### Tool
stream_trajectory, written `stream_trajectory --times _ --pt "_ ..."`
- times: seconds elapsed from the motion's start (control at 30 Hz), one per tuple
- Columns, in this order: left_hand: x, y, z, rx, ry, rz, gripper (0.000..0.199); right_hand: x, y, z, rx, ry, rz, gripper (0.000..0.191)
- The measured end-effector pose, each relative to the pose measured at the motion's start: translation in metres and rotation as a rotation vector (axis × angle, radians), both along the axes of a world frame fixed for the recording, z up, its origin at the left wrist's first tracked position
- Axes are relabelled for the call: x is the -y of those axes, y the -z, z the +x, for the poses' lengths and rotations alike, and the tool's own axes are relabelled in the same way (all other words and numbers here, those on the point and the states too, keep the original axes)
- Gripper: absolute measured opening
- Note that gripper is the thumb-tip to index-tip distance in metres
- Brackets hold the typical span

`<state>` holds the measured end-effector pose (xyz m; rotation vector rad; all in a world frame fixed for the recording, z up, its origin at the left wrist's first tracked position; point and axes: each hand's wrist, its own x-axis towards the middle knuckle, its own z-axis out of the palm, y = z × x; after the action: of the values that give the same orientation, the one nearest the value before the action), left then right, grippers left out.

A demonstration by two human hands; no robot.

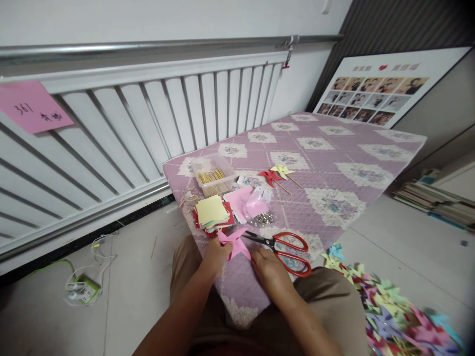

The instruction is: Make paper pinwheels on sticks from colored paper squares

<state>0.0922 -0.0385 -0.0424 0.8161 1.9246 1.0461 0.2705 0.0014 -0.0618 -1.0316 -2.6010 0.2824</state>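
Note:
A pink paper pinwheel [235,242] is held low over the near end of the cloth-covered table. My left hand [218,254] pinches its left side. At its lower right point is my right hand [267,267], with fingers curled and pressed together on the paper. Red-handled scissors [276,244] lie just beyond my right hand, blades toward the left. Behind the pinwheel are a stack of square papers with yellow on top [212,211], a pink sheet [240,200] and a clear round dish of small metal pieces [263,217].
A plastic box [213,173] of wooden sticks stands at the table's left edge. Red [270,177] and yellow [282,171] pinwheels on sticks lie farther back. Many colored pinwheels [393,301] pile up on the floor at right. A radiator [208,109] runs along the wall.

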Motion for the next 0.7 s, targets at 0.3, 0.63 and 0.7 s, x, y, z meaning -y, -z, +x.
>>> stream_trajectory --times 0.3,0.63,0.7 --pt "0.000 0.006 -0.001 -0.001 -0.005 0.009 0.012 -0.002 0.012 0.003 -0.046 0.010 0.006 0.031" --pt "0.000 0.005 -0.001 -0.004 0.007 0.004 0.012 -0.007 0.002 -0.001 -0.219 0.030 -0.111 0.026" --pt "0.000 0.005 -0.001 -0.013 0.008 0.000 0.012 -0.007 -0.002 0.000 -0.287 0.076 -0.149 0.023"
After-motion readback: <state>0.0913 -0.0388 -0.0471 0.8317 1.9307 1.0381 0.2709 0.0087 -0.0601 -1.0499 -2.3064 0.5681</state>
